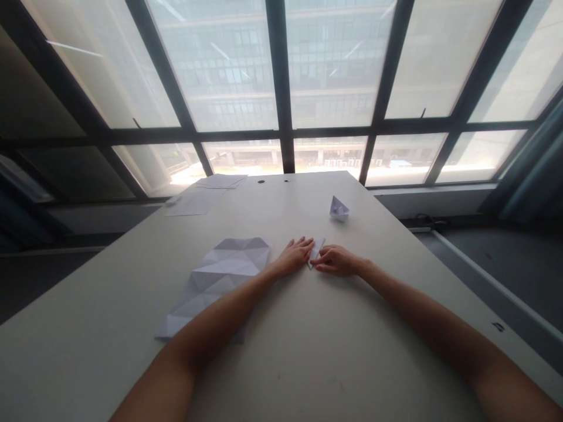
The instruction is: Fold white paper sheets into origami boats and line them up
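Note:
A small folded white paper (316, 251), narrow and pointed, lies on the table between my hands. My left hand (297, 255) rests over its left side, fingers stretched out flat. At the right edge, my right hand (336, 259) has its fingers curled, with thumb and index finger on the paper. A larger creased sheet of paper (231, 255) lies to the left, its folds standing up in ridges; my left forearm covers part of it. Farther back on the right stands a small folded paper boat (338, 209).
The white table (299, 363) stretches toward tall windows with dark frames (281, 88). Several loose white sheets (189, 204) lie at its far left. Two small dark marks or holes (261, 181) show near the far edge. A small black object (498, 327) is by the right edge.

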Demonstrator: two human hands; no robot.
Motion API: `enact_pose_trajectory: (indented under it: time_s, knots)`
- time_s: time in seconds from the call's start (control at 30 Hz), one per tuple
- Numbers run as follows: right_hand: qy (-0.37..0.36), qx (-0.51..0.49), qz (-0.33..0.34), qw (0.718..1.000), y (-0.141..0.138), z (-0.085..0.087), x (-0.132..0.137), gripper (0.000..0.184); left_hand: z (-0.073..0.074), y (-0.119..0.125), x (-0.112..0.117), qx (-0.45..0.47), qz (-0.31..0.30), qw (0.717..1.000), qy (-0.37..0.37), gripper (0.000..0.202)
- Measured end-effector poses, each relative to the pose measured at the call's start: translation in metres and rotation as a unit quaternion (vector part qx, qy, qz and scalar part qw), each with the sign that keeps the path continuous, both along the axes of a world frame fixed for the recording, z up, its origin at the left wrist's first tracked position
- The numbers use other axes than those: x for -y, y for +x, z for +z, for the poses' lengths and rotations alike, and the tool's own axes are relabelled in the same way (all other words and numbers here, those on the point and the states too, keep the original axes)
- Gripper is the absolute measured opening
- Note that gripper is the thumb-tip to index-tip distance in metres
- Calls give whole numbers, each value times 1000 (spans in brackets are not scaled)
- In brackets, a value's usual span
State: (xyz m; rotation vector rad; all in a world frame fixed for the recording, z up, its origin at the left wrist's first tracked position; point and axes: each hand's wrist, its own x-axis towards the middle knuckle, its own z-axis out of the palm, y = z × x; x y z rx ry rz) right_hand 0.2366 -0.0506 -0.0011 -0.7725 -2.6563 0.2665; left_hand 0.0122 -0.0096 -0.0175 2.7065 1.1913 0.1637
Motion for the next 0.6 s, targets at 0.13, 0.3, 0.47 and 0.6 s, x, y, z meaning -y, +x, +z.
enact_pose_trajectory:
  time_s: [0.13,0.3,0.47,0.6]
  knots:
    - [5,8,13,1000,-3,1,2,30,0,0,1,9,5,1000,0,52]
    - [-5,3,29,1000,-7,4,7,28,-1,-1,1,14,6,1000,1,52]
    - [-19,-9,40,999,-10,6,10,27,0,-1,1,7,4,1000,-1,53]
    - [-27,-13,42,999,-13,8,12,29,1,-2,1,1,-4,1000,1,53]
